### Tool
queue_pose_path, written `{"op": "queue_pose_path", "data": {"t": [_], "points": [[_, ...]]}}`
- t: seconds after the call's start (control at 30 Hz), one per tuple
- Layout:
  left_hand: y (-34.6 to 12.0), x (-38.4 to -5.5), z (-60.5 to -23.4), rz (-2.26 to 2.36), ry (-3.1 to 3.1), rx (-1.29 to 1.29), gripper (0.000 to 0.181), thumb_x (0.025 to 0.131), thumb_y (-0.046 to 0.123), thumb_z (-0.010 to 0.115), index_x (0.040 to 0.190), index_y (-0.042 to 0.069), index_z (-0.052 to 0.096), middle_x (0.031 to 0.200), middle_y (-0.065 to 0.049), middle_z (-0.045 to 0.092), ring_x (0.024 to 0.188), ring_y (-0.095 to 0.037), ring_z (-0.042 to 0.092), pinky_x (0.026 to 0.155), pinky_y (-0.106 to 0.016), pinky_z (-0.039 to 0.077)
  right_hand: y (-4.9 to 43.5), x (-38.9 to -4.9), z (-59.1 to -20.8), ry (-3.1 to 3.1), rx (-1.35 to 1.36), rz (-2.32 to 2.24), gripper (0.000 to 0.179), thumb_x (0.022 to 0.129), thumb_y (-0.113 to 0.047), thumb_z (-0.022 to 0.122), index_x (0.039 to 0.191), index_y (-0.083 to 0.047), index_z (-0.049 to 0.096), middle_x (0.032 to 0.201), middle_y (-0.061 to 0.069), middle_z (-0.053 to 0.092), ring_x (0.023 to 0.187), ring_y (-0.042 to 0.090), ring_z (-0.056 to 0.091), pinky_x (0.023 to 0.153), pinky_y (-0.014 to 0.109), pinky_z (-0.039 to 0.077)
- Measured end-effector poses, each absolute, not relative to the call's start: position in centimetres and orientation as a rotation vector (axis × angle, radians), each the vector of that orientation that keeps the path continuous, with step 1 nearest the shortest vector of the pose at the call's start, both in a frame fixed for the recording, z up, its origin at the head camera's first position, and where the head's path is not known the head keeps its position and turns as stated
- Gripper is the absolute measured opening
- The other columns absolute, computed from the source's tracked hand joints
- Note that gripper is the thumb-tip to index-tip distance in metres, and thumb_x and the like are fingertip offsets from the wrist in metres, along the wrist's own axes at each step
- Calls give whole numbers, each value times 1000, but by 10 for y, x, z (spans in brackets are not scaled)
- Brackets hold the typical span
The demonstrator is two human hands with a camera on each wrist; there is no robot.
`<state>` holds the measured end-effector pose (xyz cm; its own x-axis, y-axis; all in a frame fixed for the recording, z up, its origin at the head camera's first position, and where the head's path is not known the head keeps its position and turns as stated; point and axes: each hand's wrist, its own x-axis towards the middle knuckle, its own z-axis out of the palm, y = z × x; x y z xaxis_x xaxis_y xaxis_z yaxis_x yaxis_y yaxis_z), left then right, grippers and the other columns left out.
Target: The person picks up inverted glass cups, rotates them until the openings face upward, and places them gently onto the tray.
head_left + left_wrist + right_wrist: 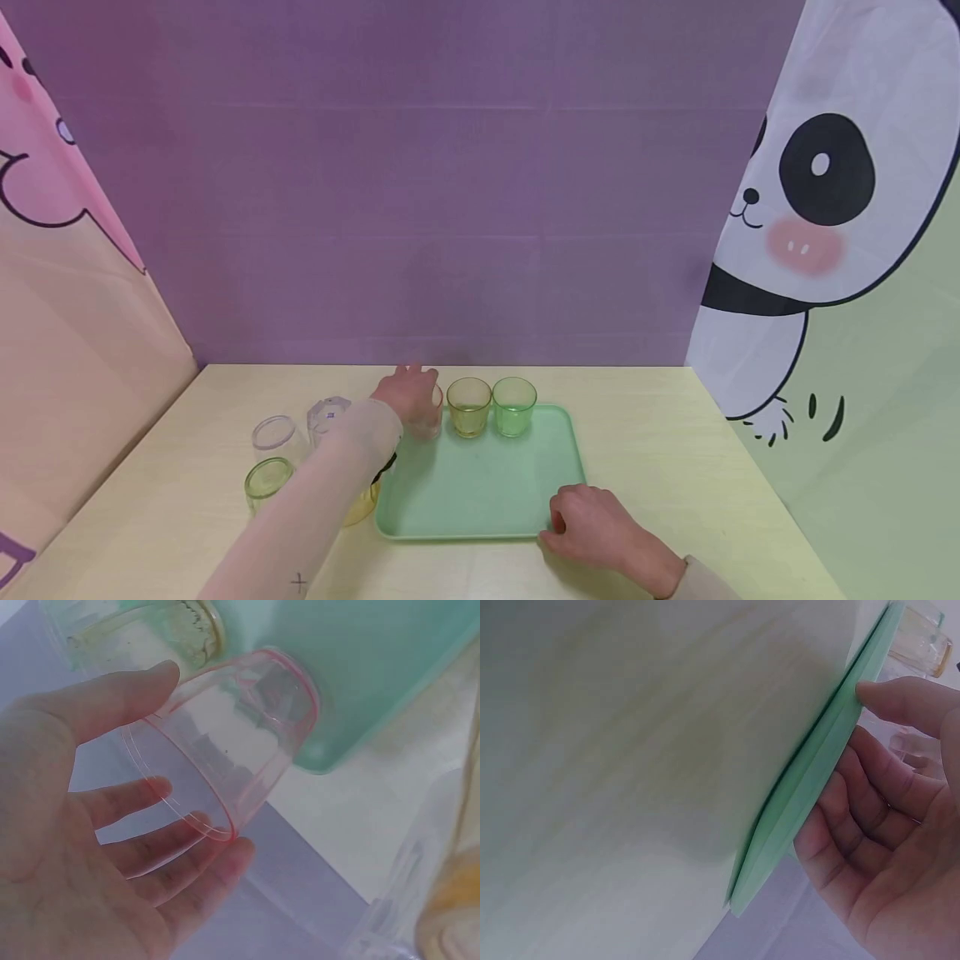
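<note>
My left hand (407, 393) is bent loosely round the pink-rimmed cup (251, 727) — thumb on one side of the rim, the other fingers spaced along the opposite side. The cup's mouth faces my palm, and its base points away from my fingertips, down at the far left corner of the green tray (480, 492). Just right of those fingers stands the amber cup (468, 408), and beyond it the green cup (514, 408), side by side along the tray's far edge.

My right hand (596, 529) holds the tray at its near right corner, the thumb against the rim and the fingers curled in beside it.

Left of my left fingers, off the tray, the faceted clear cup (327, 412) is nearest; farther out come the plain clear cup (274, 433) and, nearer me, the olive-green cup (268, 479). The yellow cup (363, 507) sits on the table (660, 450) nearer me than those fingers, by the tray's left side, partly hidden behind my forearm.
</note>
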<state>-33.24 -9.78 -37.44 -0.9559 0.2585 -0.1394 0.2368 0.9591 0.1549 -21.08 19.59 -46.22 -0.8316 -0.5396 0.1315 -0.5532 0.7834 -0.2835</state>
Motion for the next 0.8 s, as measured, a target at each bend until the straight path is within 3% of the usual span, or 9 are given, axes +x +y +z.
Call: {"op": "queue_pose_path", "data": {"t": [0.5,0.8], "points": [[-98,-337,-386,173,2992,420,47,87,19,69,131,4,60,134,-23,52,123,-43,48,88,-57,52,195,-211,-464,-2936,882,512,33,81,-26,80,63,-22,53,64,-16,42,58,2,39,51,23,37],[-99,-337,-388,151,3014,423,47,93,22,64,135,4,58,137,-24,50,126,-44,47,91,-57,51,196,-211,-464,-2943,870,511,32,81,-26,79,63,-22,52,63,-15,43,58,2,39,50,23,37]]}}
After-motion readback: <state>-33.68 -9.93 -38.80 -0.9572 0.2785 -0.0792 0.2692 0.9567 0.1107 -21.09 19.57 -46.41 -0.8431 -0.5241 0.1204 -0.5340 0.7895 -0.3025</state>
